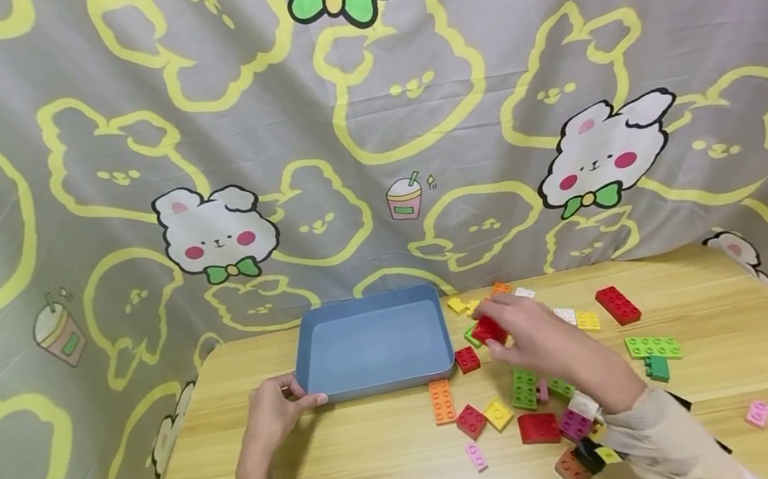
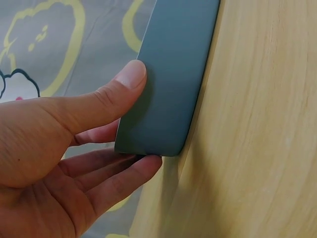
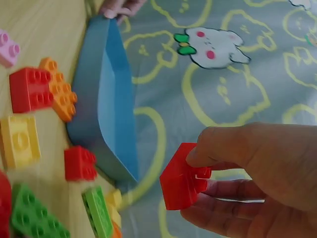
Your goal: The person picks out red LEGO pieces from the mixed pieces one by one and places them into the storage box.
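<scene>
A blue tray (image 1: 377, 387) lies on the table at its back middle. My left hand (image 1: 272, 418) grips the tray's near left corner; in the left wrist view the thumb (image 2: 116, 94) presses on its front wall while the fingers go round the corner. To the right of the tray, my right hand (image 1: 530, 329) pinches a red toy brick (image 3: 181, 176) between thumb and fingers, held above the other bricks. Beneath it a green brick (image 1: 472, 336) shows in part, and a red brick (image 1: 467, 359) lies beside the tray's right edge.
Loose bricks spread over the table's right half, among them an orange brick (image 1: 442, 402), a yellow brick (image 1: 498, 414) and a light green brick (image 1: 653, 347). A pink brick (image 1: 758, 414) lies far right. A patterned curtain (image 1: 410, 118) hangs behind the table.
</scene>
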{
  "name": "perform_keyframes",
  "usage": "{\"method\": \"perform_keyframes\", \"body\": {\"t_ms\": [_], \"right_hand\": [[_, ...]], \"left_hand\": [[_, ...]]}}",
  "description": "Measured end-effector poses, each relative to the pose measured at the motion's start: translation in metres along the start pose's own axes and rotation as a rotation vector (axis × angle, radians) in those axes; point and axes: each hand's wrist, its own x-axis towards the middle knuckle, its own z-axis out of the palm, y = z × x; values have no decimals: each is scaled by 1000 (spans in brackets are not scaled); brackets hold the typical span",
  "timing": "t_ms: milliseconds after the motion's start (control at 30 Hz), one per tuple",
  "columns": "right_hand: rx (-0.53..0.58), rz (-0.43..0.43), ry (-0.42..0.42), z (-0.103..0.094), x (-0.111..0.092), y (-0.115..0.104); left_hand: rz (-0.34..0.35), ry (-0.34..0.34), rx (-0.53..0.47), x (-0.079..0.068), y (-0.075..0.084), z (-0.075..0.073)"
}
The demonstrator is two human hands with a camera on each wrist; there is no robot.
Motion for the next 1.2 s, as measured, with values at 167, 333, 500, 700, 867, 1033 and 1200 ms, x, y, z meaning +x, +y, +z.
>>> {"method": "perform_keyframes", "body": {"t_ms": [167,333,500,700,867,1033,1200], "right_hand": [[26,-41,-34,24,26,-9],[20,-81,-56,46,47,-8],[-11,-113,-100,58,65,-7],[-27,-129,-165,67,84,-12],[-41,-145,-215,78,93,-13],[-33,-109,-296,85,92,-15],[-33,-91,-345,89,87,-16]], "left_hand": [[-2,-5,5,-1,0,-2],[5,-11,-4,0,-1,0],[-3,-12,-16,-3,-2,-2],[8,-3,-2,-2,-2,-2],[6,-5,4,-3,-1,-2],[0,-8,-1,-4,0,-2],[-10,-16,-5,-2,0,-3]]}}
